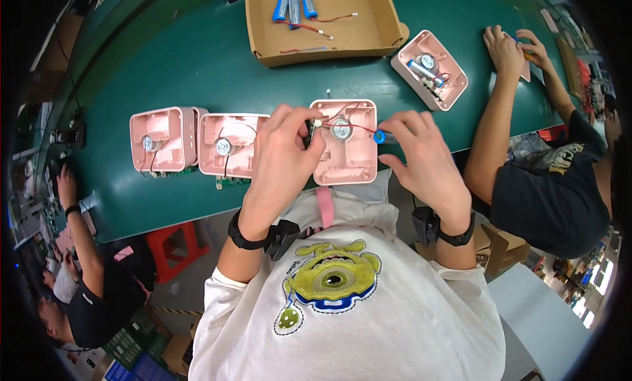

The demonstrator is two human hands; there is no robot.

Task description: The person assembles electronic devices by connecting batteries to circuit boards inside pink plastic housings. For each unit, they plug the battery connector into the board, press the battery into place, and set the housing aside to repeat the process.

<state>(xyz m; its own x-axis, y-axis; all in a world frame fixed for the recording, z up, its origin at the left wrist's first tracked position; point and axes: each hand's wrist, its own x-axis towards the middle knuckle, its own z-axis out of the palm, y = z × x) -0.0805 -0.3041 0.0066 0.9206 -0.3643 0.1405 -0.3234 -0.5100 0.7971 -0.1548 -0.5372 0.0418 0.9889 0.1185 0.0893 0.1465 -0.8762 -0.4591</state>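
Right before me lies an open pink plastic housing (361,162) with a round silver speaker (342,131) inside. My left hand (284,144) is closed at the housing's left edge, pinching a small circuit board with a white connector (317,123); the fingers cover most of the board. On the other side, my right hand (421,154) grips a blue cylindrical battery (380,136) by the housing's right wall. A red lead (359,126) stretches from the battery across the speaker to the connector.
Two more pink housings, one left (158,140) and one nearer (210,121), sit to the left. A cardboard box (322,55) with blue batteries (294,12) is at the back. A fitted pink housing (444,99) stands back right, by a co-worker's hands (507,55). Another person's hand (66,187) is far left.
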